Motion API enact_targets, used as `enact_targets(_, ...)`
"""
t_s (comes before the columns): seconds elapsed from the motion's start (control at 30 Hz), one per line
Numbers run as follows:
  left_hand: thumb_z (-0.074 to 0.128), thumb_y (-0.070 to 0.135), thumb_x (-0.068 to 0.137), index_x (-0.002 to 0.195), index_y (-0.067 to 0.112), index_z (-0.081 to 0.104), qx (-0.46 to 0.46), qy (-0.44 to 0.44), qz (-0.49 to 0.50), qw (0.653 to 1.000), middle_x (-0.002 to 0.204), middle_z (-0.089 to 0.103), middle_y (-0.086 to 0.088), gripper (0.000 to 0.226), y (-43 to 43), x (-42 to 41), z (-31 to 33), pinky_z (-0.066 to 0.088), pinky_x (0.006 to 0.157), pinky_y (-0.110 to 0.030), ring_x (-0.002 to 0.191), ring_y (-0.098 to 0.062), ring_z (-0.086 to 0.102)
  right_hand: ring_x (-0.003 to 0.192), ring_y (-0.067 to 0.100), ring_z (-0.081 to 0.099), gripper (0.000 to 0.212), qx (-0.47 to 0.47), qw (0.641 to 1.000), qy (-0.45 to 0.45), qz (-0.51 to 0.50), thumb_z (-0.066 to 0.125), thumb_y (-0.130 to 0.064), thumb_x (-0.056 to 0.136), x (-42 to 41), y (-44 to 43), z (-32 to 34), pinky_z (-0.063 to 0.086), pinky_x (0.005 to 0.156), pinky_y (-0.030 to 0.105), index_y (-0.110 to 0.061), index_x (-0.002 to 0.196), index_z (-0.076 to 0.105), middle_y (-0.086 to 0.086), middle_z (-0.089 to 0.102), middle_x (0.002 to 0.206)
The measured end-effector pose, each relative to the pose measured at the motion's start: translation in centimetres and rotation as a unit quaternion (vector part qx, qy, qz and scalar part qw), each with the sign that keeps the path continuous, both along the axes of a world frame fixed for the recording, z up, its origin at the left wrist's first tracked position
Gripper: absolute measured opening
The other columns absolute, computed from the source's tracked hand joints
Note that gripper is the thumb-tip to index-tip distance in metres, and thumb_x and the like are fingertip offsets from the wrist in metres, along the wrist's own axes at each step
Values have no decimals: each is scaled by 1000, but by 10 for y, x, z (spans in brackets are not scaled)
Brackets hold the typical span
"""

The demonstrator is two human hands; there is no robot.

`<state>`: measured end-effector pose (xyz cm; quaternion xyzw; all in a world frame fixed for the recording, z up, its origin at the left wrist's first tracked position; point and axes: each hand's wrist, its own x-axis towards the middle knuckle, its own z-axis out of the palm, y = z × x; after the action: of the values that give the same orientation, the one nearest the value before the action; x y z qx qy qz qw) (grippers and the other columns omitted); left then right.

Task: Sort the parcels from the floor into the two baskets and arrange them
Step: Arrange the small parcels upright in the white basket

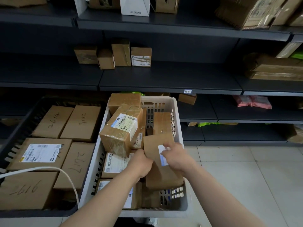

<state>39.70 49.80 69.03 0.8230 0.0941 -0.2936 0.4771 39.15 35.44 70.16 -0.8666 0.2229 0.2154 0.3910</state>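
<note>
1. The dark basket (21, 128) stood furthest left. Five cardboard parcels lay flat in it in one tight layer, faces up, probably so their markings could be read. Four showed handwritten numbers and one a printed label.
2. One white cable (41, 168) draped across that basket's near parcels.
3. Four small boxes (113, 56) stood close together on the middle shelf (164, 79), upright, likely to save space.
4. The white basket (89, 181) sat just beside the dark one. Its parcels were piled loosely, and a large labelled box (121, 131) leaned tilted on those beneath. I counted at least seven, with others partly hidden. By my judgement this basket was not yet arranged.
5. The left hand (142, 164) had its fingers curled round the left edge of a small brown parcel (155, 145), steadying it.
6. That parcel was held over the near right part of the white basket, label side up. Whether it already rested on the box beneath, I could not tell.
7. The right hand (175, 156) gripped the parcel's right side, fingertips on its blue-and-white label. Two hands on one parcel suggested it was being turned or fitted into a gap.
8. One pink bag (253, 102) lay on a lower shelf at the right. The tiled floor (246, 174) showed no parcels within view.
</note>
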Motion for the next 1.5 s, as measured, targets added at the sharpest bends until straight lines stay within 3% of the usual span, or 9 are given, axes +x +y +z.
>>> enact_targets(0.17,56,22,93,107,24,55,-16,-78,40,996,102,64,5,14,-8,20,23,52,86,-37,96,-18,61,126,33,47,47,59,993,-79,-72,46,-15,92,24,-15,19,48,101,48,-20,138,52,9,37,145)
enact_targets(0.37,53,14,95,134,20,45,-52,-134,62,988,127,58,6,41,-31,59,44,43,83,-26,108,-14,54,125,20,45,51,89,980,-158,-83,46,-5,98,62,-33,37,41,87,26,-17,148,38,3,33,152)
enact_targets(0.47,53,11,96,137,21,40,-32,-132,18,991,130,55,3,45,-33,78,51,38,83,-23,113,-16,53,130,22,46,65,52,990,-130,-34,53,-3,95,75,-41,33,41,92,24,-20,153,28,3,41,149)
enact_targets(0.57,54,9,95,144,20,32,21,-106,-32,994,137,48,0,54,-33,83,45,34,82,-21,104,-13,46,120,18,52,71,29,997,-68,37,60,-2,90,74,-42,23,47,95,28,-20,152,30,2,51,142)
enact_targets(0.73,56,13,94,151,14,20,82,-126,-68,986,160,14,0,67,-35,88,31,25,113,-33,140,-23,30,112,19,54,79,31,994,-80,66,68,-1,80,74,-36,4,51,88,31,-25,146,32,2,53,134)
enact_targets(0.9,54,11,95,152,12,19,83,-145,-68,984,162,6,1,66,-41,101,28,18,116,-33,145,-22,21,109,22,61,55,-26,990,-141,-5,62,-8,86,94,-35,-1,55,89,34,-23,136,47,3,61,127)
enact_targets(1.07,53,13,96,152,11,19,96,-150,-65,982,162,4,1,65,-40,100,18,17,118,-33,147,-21,18,99,23,63,41,-55,988,-133,-48,61,-12,87,95,-34,-1,57,81,37,-17,128,54,6,61,117)
enact_targets(1.27,50,16,97,152,13,23,139,-185,-63,971,160,14,2,62,-31,82,12,20,116,-32,146,-18,19,89,17,60,32,-56,991,-106,-59,64,-16,91,74,-34,-6,49,71,27,-13,121,54,-1,60,98)
enact_targets(1.5,49,14,98,152,12,23,135,-177,-68,973,159,19,-2,60,-24,69,14,17,117,-33,146,-21,18,83,14,56,32,-35,991,-105,-77,60,-16,94,59,-27,-9,38,54,16,-12,125,54,-2,57,96)
